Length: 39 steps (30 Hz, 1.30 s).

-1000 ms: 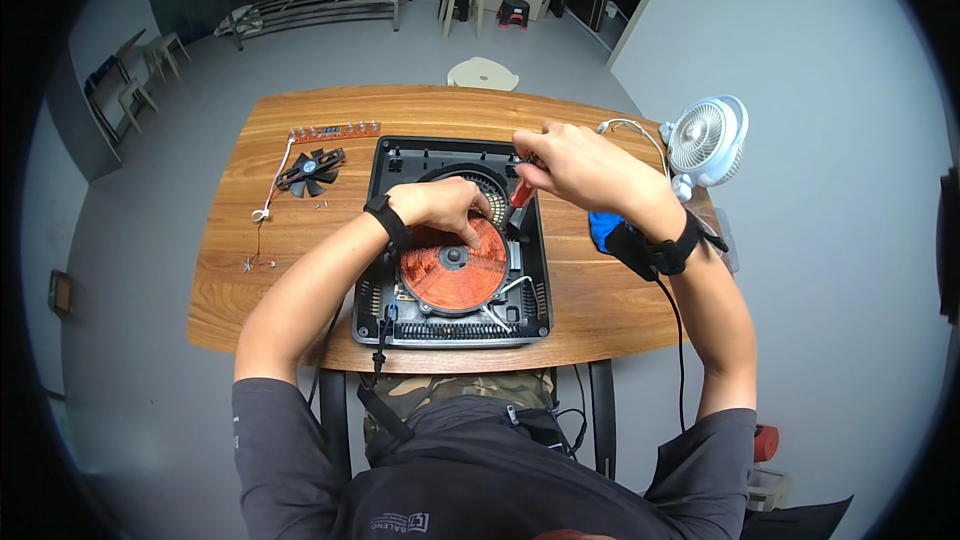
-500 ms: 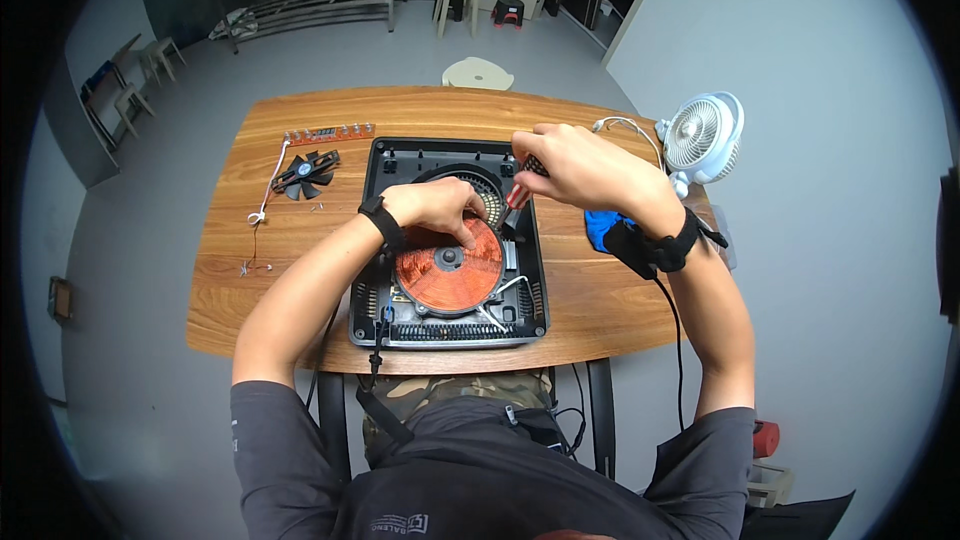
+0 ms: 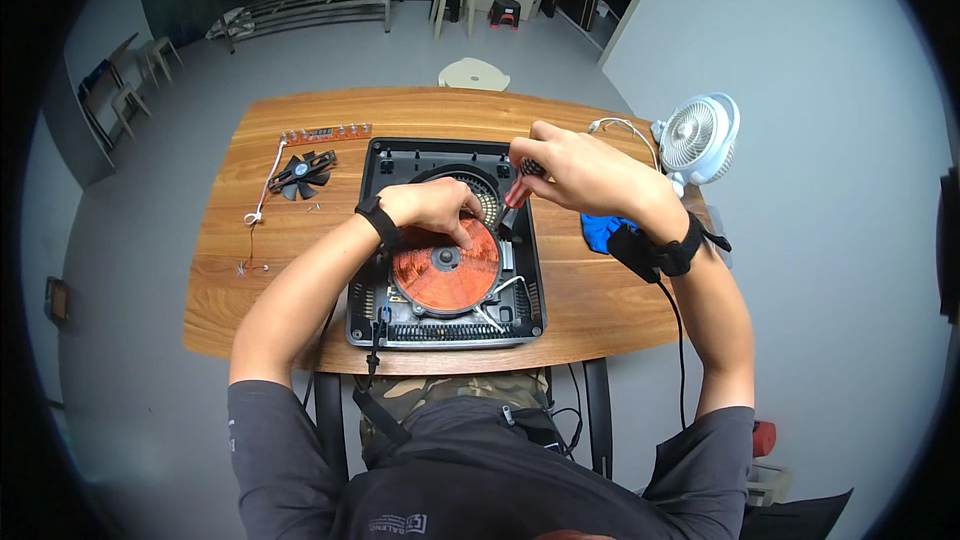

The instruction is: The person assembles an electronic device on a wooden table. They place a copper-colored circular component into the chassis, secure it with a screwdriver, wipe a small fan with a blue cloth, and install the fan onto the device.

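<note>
At left of the surface [image 3: 250, 290] lie a small black fan [image 3: 303, 172] and a narrow circuit strip [image 3: 327, 132]. At centre, the left hand [image 3: 435, 208] presses the copper coil [image 3: 445, 265] in the opened cooker housing [image 3: 365, 280]. Since a second ago, the right hand [image 3: 580, 172], clenched on a red-handled screwdriver [image 3: 518, 192], has held position: fastener work continues. Far right: blue cloth [image 3: 600, 232], white fan [image 3: 700, 135]. No labels are legible.

Both forearms are extended up from the lower edge toward frame centre. Left hand [image 3: 432, 208] is laid palm-down, fingers curled; right hand [image 3: 570, 168] is closed in a grip.
</note>
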{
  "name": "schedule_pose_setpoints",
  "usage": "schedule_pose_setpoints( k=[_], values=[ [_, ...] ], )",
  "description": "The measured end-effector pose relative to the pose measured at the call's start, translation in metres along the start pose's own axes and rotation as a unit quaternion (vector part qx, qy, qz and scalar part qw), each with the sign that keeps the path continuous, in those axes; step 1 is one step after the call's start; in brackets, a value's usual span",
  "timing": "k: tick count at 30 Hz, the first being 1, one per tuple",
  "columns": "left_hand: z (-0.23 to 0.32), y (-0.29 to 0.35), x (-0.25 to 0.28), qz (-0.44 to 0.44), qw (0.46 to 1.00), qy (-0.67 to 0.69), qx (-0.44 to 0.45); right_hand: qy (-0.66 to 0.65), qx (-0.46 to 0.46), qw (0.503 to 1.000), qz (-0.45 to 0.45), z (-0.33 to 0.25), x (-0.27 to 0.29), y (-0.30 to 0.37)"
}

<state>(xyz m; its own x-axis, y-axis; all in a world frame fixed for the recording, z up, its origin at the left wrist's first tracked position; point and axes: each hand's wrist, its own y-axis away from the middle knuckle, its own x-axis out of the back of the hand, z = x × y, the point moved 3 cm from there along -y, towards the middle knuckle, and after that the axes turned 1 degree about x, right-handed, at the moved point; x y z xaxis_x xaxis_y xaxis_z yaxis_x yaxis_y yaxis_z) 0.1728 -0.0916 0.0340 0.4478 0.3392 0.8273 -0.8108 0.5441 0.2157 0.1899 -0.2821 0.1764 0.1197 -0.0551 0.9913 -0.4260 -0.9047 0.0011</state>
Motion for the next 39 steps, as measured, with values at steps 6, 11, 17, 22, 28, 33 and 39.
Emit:
schedule_pose_setpoints(
  k=[6, 11, 17, 22, 28, 33, 39],
  values=[
    [-0.001, 0.002, 0.000, 0.004, 1.000, -0.012, 0.001, 0.032, -0.140, 0.987, -0.072, -0.009, 0.005, -0.012],
    [-0.001, 0.001, 0.001, -0.005, 1.000, 0.001, 0.007, 0.009, -0.064, 0.998, -0.018, 0.004, -0.003, -0.008],
    [0.002, 0.001, 0.002, 0.004, 1.000, -0.008, -0.011, -0.049, 0.038, 0.998, -0.002, 0.009, 0.001, 0.000],
    [0.002, 0.000, 0.001, -0.012, 1.000, -0.001, 0.005, 0.026, -0.092, 0.995, -0.038, -0.004, 0.001, -0.007],
    [-0.007, -0.001, -0.003, -0.007, 1.000, 0.001, 0.004, 0.004, -0.036, 0.999, 0.009, 0.000, 0.001, -0.003],
    [0.002, 0.000, 0.001, -0.004, 1.000, 0.000, -0.002, -0.090, 0.043, 0.994, -0.038, 0.003, 0.003, 0.004],
    [-0.003, -0.003, -0.002, -0.005, 1.000, 0.003, 0.002, -0.014, -0.060, 0.998, -0.017, 0.012, -0.004, -0.009]
  ],
)
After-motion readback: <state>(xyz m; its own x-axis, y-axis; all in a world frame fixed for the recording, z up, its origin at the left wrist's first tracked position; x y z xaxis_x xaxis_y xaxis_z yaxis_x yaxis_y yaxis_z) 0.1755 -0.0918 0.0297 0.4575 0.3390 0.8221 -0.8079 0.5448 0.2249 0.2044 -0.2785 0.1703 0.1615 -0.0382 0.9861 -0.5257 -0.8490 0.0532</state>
